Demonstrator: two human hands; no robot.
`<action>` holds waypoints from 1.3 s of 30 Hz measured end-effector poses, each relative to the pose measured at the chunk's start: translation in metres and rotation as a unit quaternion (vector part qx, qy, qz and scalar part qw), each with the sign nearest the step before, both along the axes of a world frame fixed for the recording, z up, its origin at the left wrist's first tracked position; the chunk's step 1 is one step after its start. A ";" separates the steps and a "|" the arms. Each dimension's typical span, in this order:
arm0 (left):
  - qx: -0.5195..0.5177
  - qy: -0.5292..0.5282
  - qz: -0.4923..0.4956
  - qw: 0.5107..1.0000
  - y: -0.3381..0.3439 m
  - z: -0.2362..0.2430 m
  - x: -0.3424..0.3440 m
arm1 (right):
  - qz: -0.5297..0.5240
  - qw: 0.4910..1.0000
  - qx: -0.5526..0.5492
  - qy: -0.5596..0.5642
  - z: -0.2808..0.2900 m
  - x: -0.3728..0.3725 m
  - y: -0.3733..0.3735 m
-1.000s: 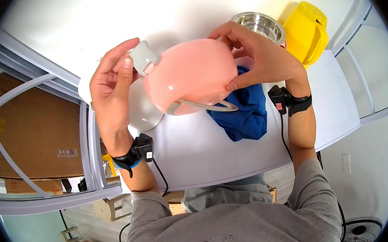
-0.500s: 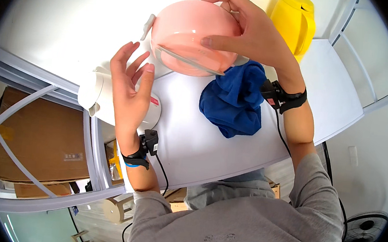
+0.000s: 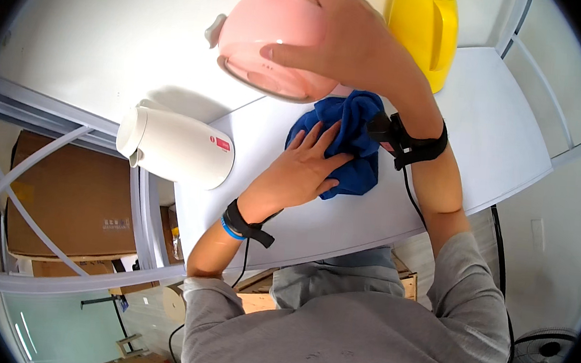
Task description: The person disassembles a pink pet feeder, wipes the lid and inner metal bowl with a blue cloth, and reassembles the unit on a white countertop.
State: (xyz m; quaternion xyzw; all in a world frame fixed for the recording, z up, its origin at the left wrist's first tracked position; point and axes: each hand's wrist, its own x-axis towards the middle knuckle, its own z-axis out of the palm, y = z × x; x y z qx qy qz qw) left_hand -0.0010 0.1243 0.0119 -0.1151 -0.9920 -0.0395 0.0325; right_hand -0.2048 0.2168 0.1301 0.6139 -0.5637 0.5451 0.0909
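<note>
On the blue cloth (image 3: 363, 177), which is crumpled on the table, rests the left hand (image 3: 294, 175), palm down and open, its fingers spread across the cloth's left part. Beyond the cloth is the right hand (image 3: 348, 38), closed around the right side of a rounded pink container (image 3: 270, 24), its thumb pressed on the side facing the person. The container is beyond the cloth and toward its left, tilted so that part of its underside shows. A grey tab (image 3: 214, 31) sticks out from the container's left end, on the side away from the right hand. Each wrist wears a black strap, the left strap (image 3: 248, 227) nearer the person than the cloth, the right strap (image 3: 423, 150) just to the cloth's right.

To the left of the cloth, well apart from it, stands a white jug (image 3: 183, 148) with a red label. Beyond the cloth and to its right stands a yellow jug (image 3: 420, 41) with a side handle. The white table (image 3: 503, 124) stretches out to the cloth's right. Far left of the cloth is a brown cardboard box (image 3: 75, 197) behind pale rails.
</note>
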 end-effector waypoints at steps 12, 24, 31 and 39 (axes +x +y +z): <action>-0.088 -0.205 0.207 0.953 -0.045 0.022 0.038 | -0.089 0.992 0.052 -0.074 0.029 -0.032 0.056; 0.070 0.202 0.131 0.968 -0.053 0.073 -0.041 | -0.035 0.986 -0.054 -0.154 0.013 -0.070 0.073; 0.071 0.230 -0.004 0.971 -0.062 0.035 -0.107 | 0.025 0.985 0.002 -0.169 0.000 -0.091 0.094; 0.086 0.186 0.060 0.977 -0.060 0.036 -0.118 | 0.040 0.996 0.030 -0.079 0.002 -0.076 0.097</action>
